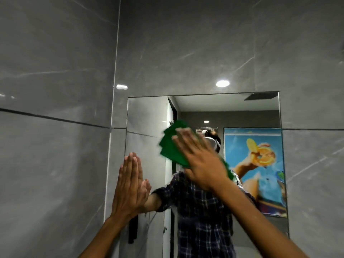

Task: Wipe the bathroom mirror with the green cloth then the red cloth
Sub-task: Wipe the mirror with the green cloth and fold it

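The bathroom mirror [242, 112] hangs on the grey tiled wall, a frameless rectangle. My right hand [197, 161] presses the folded green cloth [172, 146] flat against the glass in the mirror's upper middle; the cloth sticks out up and left of my fingers, and a green strip shows past my wrist. My left hand [128, 185] lies flat with fingers together at the mirror's left edge, holding nothing. The red cloth is not in view.
Grey marble-look tiles [55, 146] cover the left wall and the wall around the mirror. The mirror reflects a person in a plaid shirt, a bright fruit poster [255, 164], a door and a ceiling light.
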